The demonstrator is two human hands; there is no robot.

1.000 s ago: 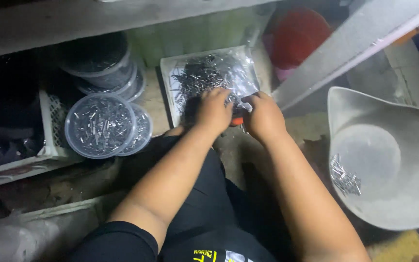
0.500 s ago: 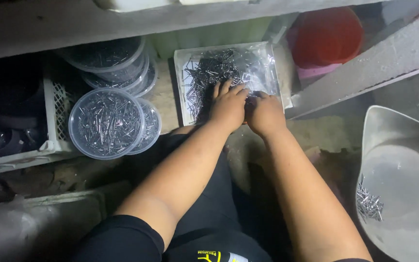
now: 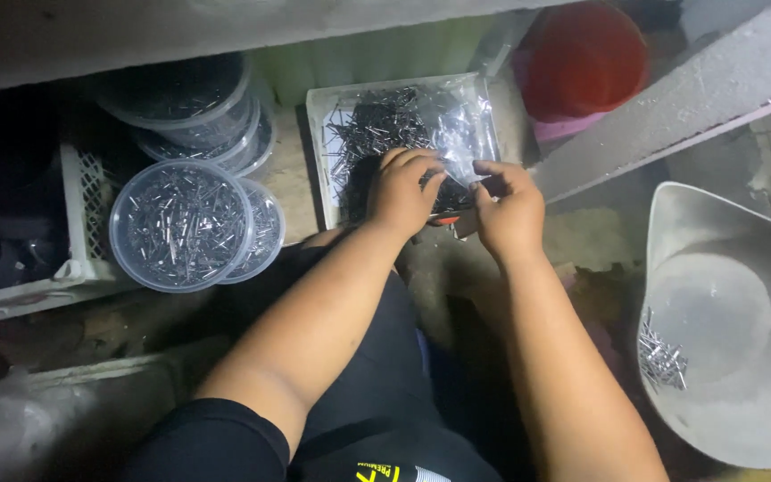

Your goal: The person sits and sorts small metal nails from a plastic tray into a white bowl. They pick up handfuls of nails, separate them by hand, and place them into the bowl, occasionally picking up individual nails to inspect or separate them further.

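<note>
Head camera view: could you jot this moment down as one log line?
left hand: in white tray of small metal pins | right hand: at tray's front edge, fingers curled | nearby: round pin tubs

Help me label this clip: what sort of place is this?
Probably a small workshop or packing corner: a tray heaped with small metal pins, lidded round tubs full of them, and a grey basin holding a few more.

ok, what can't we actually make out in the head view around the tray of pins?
- Left hand: fingertips curl into the tray, so its grip is hidden.
- Right hand: the red item under it is mostly covered.
- Grey basin: cut off by the right edge.
- Crate: contents too dark.
</note>
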